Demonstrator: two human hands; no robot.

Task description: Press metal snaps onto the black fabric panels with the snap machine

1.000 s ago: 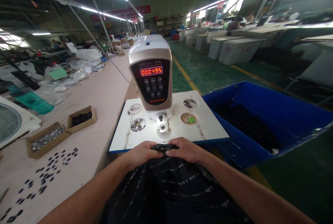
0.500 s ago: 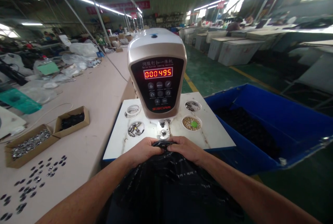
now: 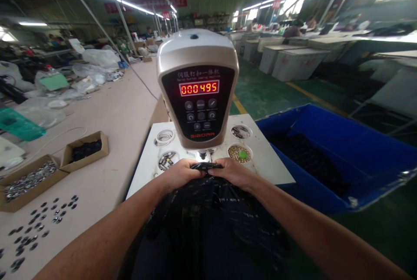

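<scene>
From my head view, my left hand [image 3: 179, 175] and right hand [image 3: 235, 173] are both clamped, thumbs nearly meeting, on the folded edge of a black cloth with small white lettering [image 3: 224, 201]. That edge is just in front of the small dark metal die [image 3: 202, 155] under the pale, rounded machine head with a red number display [image 3: 198, 54]; I can't tell whether they touch. The rest of the cloth hangs toward me.

My thumbs are the worry: near the die, a careless slip forward could pinch one. If my two pulls are uneven, the fold might skew or pucker, and the hanging cloth's weight could drag it off line.

Counting: one machine, one cloth in hand, four round wells in the white board [image 3: 272, 169], one green round piece [image 3: 243, 155] on gold-coloured beads [image 3: 233, 149], two brown cardboard boxes [image 3: 90, 159] and one blue bin [image 3: 368, 141] with dark cloth inside. The dark, shiny discs [image 3: 40, 226] loose on the table [image 3: 117, 128] run to dozens; some blur together, so I have no exact number.
</scene>
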